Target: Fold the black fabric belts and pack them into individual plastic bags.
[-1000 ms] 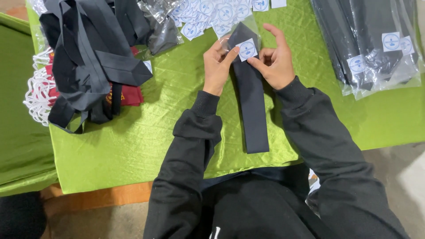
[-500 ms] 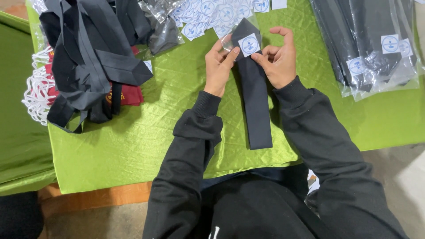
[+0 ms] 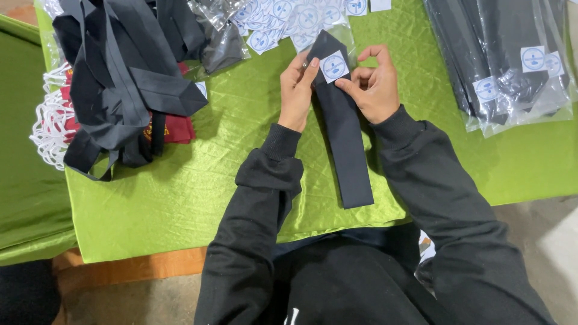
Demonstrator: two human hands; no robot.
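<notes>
Here, in the head view, one dark tie [image 3: 343, 138] lies lengthwise on the green-covered table [image 3: 180, 198], its wide tip pointing away from the person. One square white sticker with a blue round mark [image 3: 333, 66] sits on that tip. Both hands are at work there: the left hand [image 3: 296, 91] grips the tie's left edge with fingers curled, and the right hand [image 3: 374, 84] pinches the sticker's right edge between thumb and forefinger. Beyond them lies a loose scatter of matching stickers [image 3: 283, 18], too overlapped to count and cut off by the top edge. At the left a heap of unpacked dark ties [image 3: 120, 78] rests over a red cloth [image 3: 174, 129] and white netting [image 3: 51, 123]. At the right, clear plastic bags [image 3: 506, 60] hold dark ties, three stickers showing on them; how many bags are stacked there cannot be told.
</notes>
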